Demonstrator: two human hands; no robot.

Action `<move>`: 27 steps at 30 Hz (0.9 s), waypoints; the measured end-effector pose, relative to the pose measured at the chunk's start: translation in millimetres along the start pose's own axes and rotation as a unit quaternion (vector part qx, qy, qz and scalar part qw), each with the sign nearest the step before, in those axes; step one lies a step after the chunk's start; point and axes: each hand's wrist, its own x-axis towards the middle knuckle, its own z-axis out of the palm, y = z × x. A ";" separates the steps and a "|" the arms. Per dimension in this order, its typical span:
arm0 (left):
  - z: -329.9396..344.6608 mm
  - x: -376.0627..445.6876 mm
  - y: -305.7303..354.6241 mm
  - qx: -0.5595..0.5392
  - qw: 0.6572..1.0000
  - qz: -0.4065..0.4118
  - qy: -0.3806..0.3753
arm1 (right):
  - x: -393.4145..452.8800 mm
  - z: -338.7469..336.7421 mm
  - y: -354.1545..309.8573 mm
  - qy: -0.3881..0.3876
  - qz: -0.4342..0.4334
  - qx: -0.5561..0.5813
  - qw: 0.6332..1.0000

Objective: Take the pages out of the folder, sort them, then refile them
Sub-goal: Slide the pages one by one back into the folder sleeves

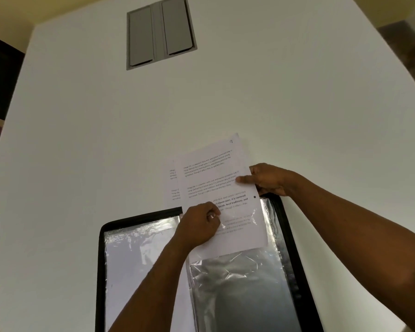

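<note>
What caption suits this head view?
Both hands hold a printed page over an open folder.

A broad white counter (82, 140) carries an open black-edged folder of shiny clear plastic sleeves (139, 259) at its near edge. A grey two-flap hatch (161, 32) sits recessed at its far side.

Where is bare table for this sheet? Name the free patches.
Bare white table runs wide between the grey hatch and the printed sheet, and left of the black-edged plastic-sleeve folder. Crowded: the folder's top edge, where the left hand and right hand hold pages.
</note>
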 end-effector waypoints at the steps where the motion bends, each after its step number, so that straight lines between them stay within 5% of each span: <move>1: 1.8 0.8 3.2 0.000 1.000 0.002 -0.004 | 2.8 3.4 1.1 0.036 -0.015 0.029 0.999; 5: 11.5 3.8 14.8 -0.003 1.000 0.006 -0.023 | 10.1 13.1 2.3 0.129 -0.052 0.011 0.990; 14: 17.7 6.5 20.9 -0.027 1.000 0.005 0.007 | -6.8 -5.5 -9.2 -0.025 0.034 -0.234 0.971; 17: 17.0 7.2 22.0 -0.028 1.000 0.007 0.005 | -9.1 -2.9 -12.5 -0.051 0.025 -0.224 0.973; 21: 16.7 6.3 19.8 -0.036 0.999 0.002 0.005 | -1.1 11.2 -9.7 0.067 -0.055 -0.065 0.994; 23: 16.9 5.5 19.3 -0.034 0.999 -0.006 0.007 | 3.6 13.6 -7.3 0.128 -0.080 -0.087 0.985; 27: 14.9 5.2 19.0 -0.021 1.000 -0.010 0.007 | -1.2 -0.3 -7.6 0.017 -0.043 -0.249 0.967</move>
